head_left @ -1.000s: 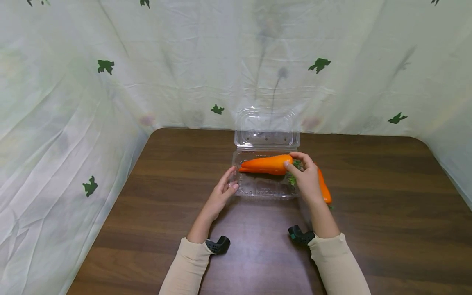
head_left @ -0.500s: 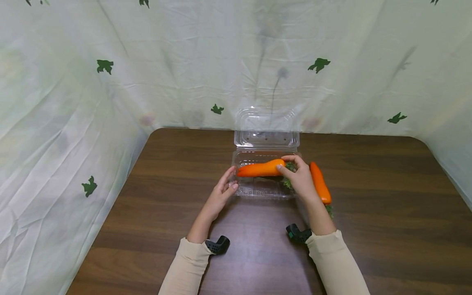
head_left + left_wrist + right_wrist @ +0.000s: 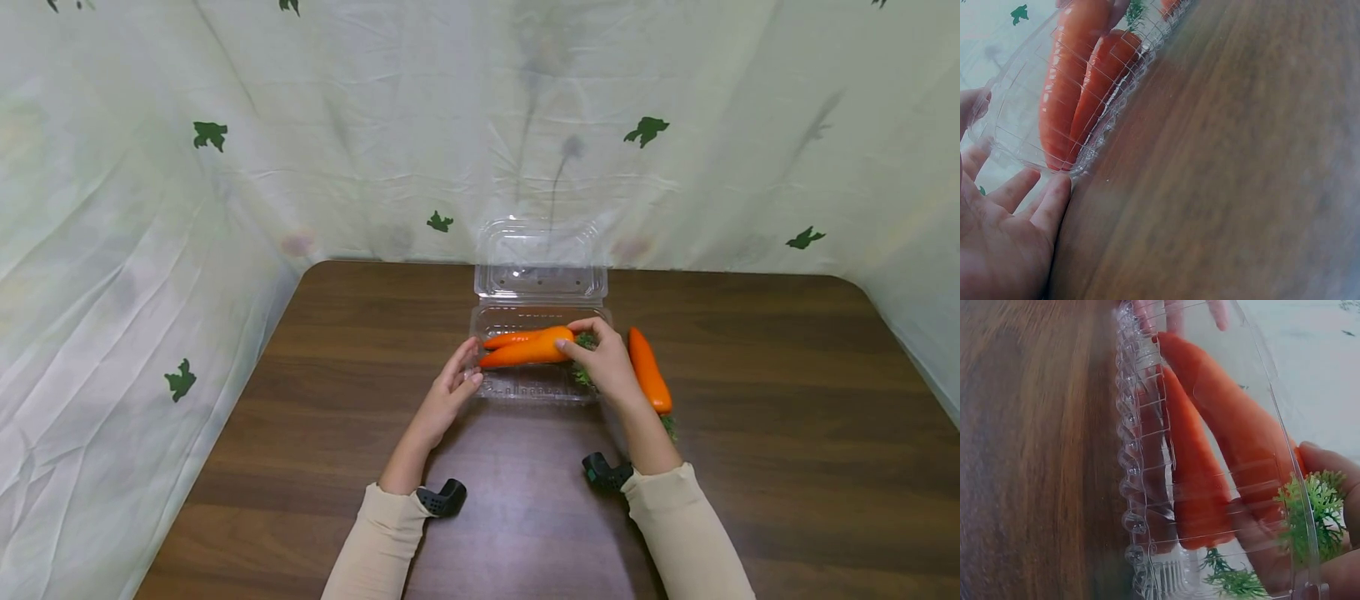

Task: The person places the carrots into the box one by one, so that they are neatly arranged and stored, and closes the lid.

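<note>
My right hand (image 3: 606, 360) pinches an orange carrot (image 3: 525, 350) by its thick, leafy end. The carrot lies over a clear plastic clamshell box (image 3: 538, 392), its tip pointing left. Behind it, a second carrot (image 3: 504, 339) rests inside the box and is partly covered. In the right wrist view both carrots show through the clear wall, with green tops (image 3: 1313, 515) by my fingers. My left hand (image 3: 450, 392) touches the left end of the box, fingers extended and spread. The left wrist view shows fingertips (image 3: 1055, 187) right at the rim.
Right of the box, a third carrot (image 3: 649, 371) with green leaves lies on the brown wooden table (image 3: 765, 417). The box's lid (image 3: 540, 258) stands raised at the back. A pale curtain (image 3: 360, 142) with green leaf shapes hangs behind.
My right hand has brought its carrot left and nearer to me, uncovering part of the carrot behind. More of the outside carrot shows. My left hand has stayed in place.
</note>
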`<state>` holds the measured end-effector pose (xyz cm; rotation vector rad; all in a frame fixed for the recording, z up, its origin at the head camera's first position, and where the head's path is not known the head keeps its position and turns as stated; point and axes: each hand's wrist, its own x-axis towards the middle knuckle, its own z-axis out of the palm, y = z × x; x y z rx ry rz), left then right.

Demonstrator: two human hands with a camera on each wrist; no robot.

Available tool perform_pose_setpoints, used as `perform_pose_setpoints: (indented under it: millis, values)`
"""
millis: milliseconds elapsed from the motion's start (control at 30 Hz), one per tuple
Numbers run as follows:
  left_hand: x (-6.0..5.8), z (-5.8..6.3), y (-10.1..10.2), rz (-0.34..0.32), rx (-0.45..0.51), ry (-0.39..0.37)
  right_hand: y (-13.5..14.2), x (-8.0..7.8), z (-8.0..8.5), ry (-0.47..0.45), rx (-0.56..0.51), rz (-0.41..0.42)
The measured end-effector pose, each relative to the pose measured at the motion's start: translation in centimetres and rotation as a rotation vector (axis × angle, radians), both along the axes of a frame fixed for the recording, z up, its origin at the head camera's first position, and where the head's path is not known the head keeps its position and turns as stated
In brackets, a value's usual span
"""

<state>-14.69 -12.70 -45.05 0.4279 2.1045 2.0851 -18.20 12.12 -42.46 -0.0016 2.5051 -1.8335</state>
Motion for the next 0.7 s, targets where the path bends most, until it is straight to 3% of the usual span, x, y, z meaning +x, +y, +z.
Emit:
perform_pose_setpoints:
  millis: [400,700]
  values:
    - [0.04,-0.01,0.06,0.002,0.007,-0.021,0.07,-0.05,0.10,-0.076,0.128,0.017]
    - [0.03,0.10,-0.03,-0.010,-0.020,-0.039,0.11,0.24,0.34,-0.023,0.261,0.055]
